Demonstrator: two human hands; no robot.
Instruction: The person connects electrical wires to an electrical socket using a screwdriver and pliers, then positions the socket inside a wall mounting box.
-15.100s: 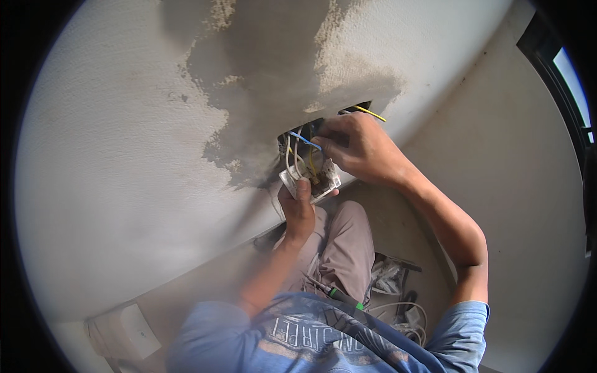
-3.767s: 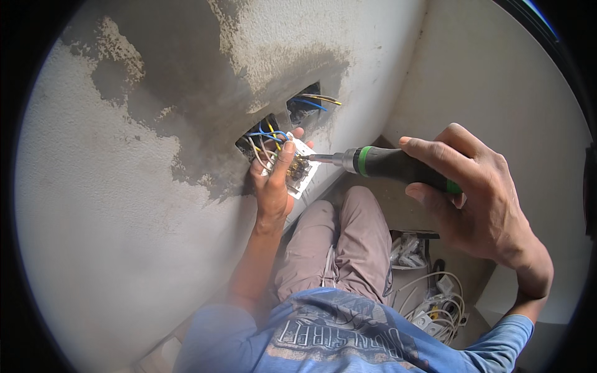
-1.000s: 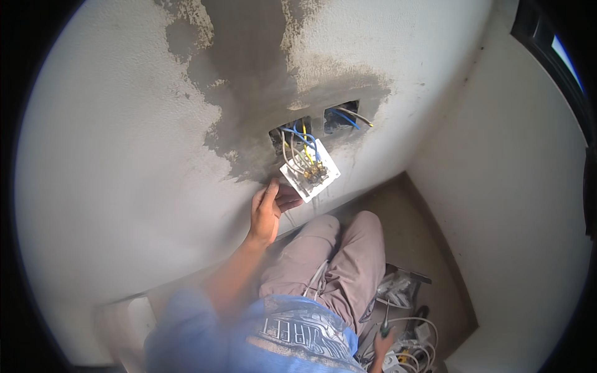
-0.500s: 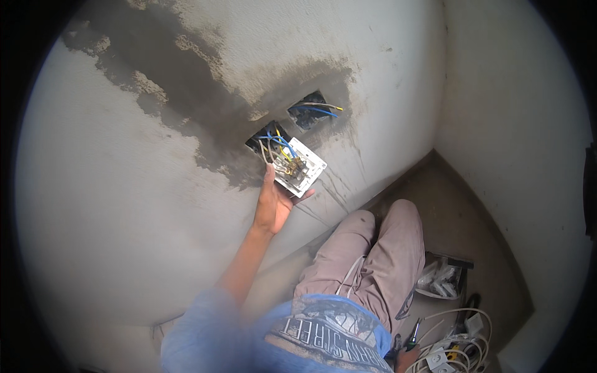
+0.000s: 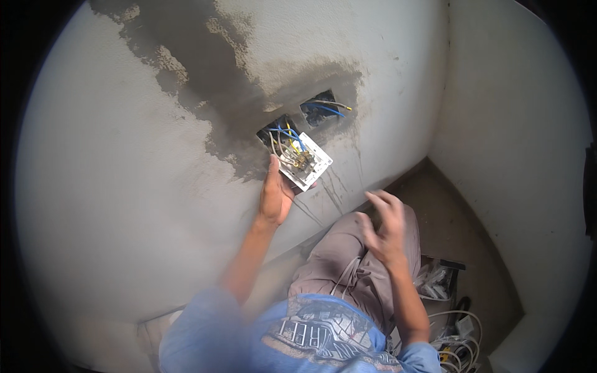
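My left hand grips a white wall socket by its lower edge, thumb on the near side and fingers underneath. The socket's back faces up, showing brass terminals. Blue, yellow and pale wires run from it into a square wall box just behind. A second recessed box, up and to the right, has loose blue, yellow-tipped and pale wire ends sticking out. Over my lap, below and right of the socket, my right hand is raised, slightly blurred, fingers apart and nothing visible in it.
Grey fresh plaster surrounds the boxes on the white wall. Beside my legs on the floor stands an open container with plastic-wrapped parts. Coiled white cable lies near it. Another wall meets this one at the right.
My right hand has come up from the cable pile at the lower right, where it was by a screwdriver, to above my lap. The left hand still holds the socket.
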